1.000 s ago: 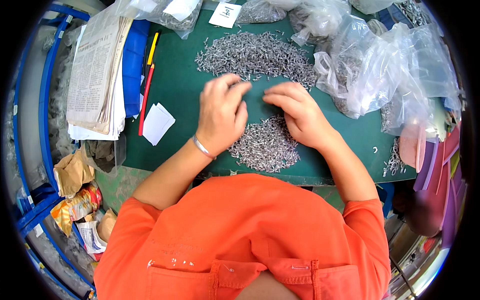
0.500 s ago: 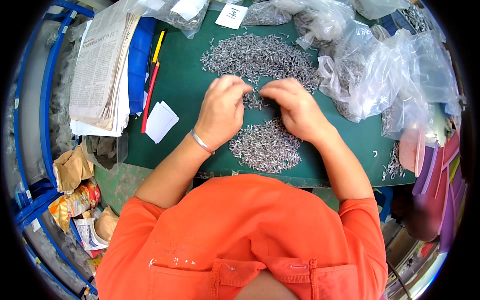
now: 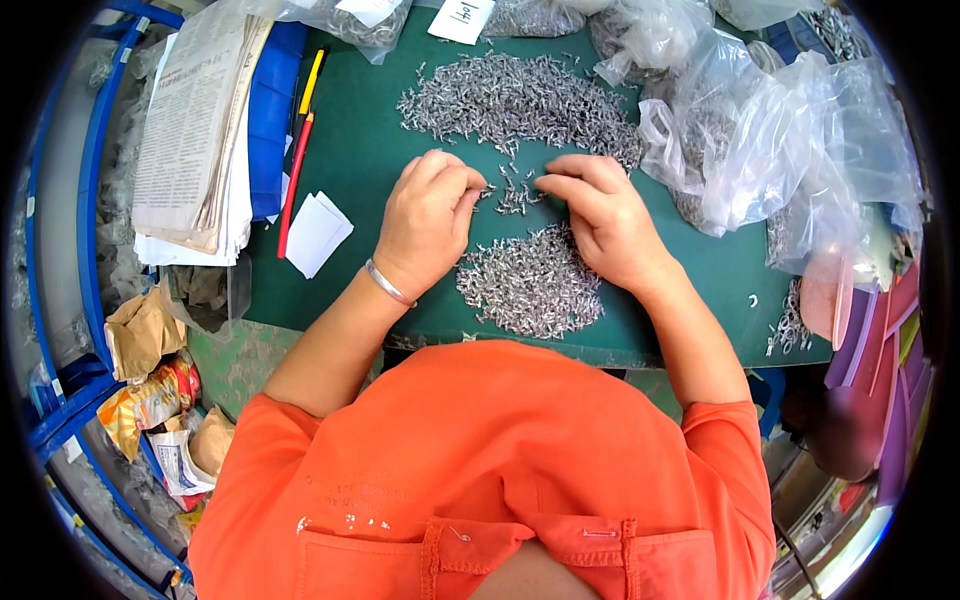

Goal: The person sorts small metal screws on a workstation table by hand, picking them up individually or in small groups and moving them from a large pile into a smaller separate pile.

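Two heaps of small grey metal parts lie on the green tabletop: a wide far heap (image 3: 520, 98) and a rounder near heap (image 3: 530, 282). Between them is a thin scatter of the same parts (image 3: 516, 192). At the left side of that scatter, my left hand (image 3: 428, 215) pinches thumb and forefinger together, with a small metal part at the tips. My right hand (image 3: 612, 215) faces it from the other side, fingers curled and tips closed; whatever they hold is too small to make out. The right hand's lower edge is beside the near heap.
Clear plastic bags (image 3: 765, 140) of metal parts crowd the right and far edges. To the left are stacked newspapers (image 3: 195, 130), a blue tray (image 3: 275, 125), a red pencil (image 3: 294, 190), a yellow-black pen (image 3: 312, 80) and white paper slips (image 3: 320, 235). Several loose rings (image 3: 792, 325) lie at the near right.
My hands have drawn slightly apart, the left one moving left. The cluster between the heaps is thinner and more visible. The whole view has shifted a little.
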Tool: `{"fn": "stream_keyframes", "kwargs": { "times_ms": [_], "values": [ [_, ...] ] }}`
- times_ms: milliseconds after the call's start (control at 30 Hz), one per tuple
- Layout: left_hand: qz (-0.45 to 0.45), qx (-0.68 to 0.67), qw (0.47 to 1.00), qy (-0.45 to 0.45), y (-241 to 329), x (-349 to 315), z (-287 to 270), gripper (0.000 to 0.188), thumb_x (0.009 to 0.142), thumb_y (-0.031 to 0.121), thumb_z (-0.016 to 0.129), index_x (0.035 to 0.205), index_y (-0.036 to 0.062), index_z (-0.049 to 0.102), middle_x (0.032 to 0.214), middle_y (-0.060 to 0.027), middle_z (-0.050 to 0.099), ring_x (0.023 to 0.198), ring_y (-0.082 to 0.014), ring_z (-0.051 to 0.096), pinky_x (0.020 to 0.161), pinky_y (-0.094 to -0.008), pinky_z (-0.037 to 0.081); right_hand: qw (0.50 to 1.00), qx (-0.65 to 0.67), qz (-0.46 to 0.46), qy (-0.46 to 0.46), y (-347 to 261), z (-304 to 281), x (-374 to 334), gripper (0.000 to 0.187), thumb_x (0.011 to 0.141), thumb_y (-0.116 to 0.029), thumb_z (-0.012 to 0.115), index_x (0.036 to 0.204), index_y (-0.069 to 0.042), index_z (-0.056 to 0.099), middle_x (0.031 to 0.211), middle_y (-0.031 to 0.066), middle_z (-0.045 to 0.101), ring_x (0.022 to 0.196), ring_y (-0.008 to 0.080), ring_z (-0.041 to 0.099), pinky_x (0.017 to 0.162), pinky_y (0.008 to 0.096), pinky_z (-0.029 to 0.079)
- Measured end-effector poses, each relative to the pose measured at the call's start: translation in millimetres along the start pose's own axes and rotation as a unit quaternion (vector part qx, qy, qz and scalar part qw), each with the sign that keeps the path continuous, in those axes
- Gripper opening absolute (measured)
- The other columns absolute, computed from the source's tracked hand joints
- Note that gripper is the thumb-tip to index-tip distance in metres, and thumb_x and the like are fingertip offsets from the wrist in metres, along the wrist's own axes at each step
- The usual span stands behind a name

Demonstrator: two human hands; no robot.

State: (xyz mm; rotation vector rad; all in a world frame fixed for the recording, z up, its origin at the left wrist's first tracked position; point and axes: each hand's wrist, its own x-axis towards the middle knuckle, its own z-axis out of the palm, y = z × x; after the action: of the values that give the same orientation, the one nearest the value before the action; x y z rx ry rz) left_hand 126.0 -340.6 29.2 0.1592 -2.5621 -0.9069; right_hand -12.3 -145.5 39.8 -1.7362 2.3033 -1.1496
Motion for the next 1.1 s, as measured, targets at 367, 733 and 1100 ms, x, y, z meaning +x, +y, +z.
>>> {"fn": "stream_keyframes", "kwargs": {
  "times_ms": [367,733,1100],
  "values": [
    [0.049,0.007,0.999,-0.009,13.9,-4.8,-0.1,0.018,0.077,0.001,0.076,0.094,0.0047,0.070,0.095,-0.0085,0.060,0.089,-0.0284,0.060,0.080,-0.0381,0.048,0.998,0.026,-0.047,-0.013,-10.0,10.9,1.9,0.024,0.072,0.006,0.062,0.092,-0.006,0.069,0.100,0.0062,0.064,0.097,0.0291,0.060,0.083,0.0407,0.048],
    [0.044,0.005,0.998,-0.044,22.6,-16.1,-0.9,0.013,0.078,0.002,0.075,0.090,0.0072,0.072,0.093,-0.0051,0.064,0.089,-0.0263,0.060,0.079,-0.0377,0.046,0.997,0.029,-0.013,-0.074,-10.9,0.7,-5.2,0.035,0.072,0.009,0.060,0.101,-0.007,0.071,0.100,0.0079,0.063,0.093,0.0300,0.058,0.082,0.0419,0.047],
    [0.036,-0.010,0.999,-0.030,19.3,-14.6,-1.8,0.018,0.080,0.001,0.072,0.098,0.0049,0.071,0.097,-0.0087,0.065,0.091,-0.0273,0.061,0.082,-0.0382,0.047,0.992,0.037,0.002,-0.121,-3.9,6.4,4.0,0.037,0.071,0.008,0.061,0.104,-0.005,0.070,0.106,0.0092,0.064,0.101,0.0311,0.059,0.089,0.0417,0.046]
  ]
}}
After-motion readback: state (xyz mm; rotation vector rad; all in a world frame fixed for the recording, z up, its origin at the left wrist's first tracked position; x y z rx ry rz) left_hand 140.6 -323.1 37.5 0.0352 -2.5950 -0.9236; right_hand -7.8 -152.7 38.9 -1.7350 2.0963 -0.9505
